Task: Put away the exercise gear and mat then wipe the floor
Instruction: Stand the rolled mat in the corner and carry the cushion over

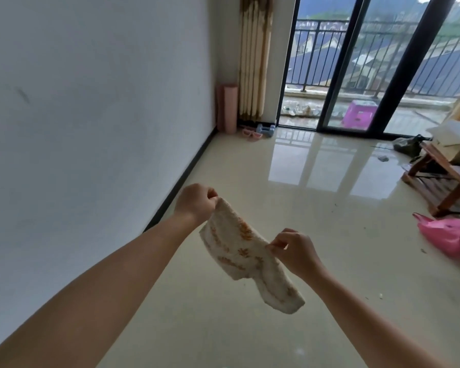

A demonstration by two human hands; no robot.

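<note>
Both hands hold a white cloth (246, 251) with orange print up in the air over the glossy floor (316, 235), near its left edge by the wall. The left hand (195, 201) pinches one top corner, the right hand (294, 252) pinches the other, fingers curled tight. In the floor's far left corner a rolled pink mat (226, 108) stands upright, with dumbbells (264, 129) just beside it.
</note>
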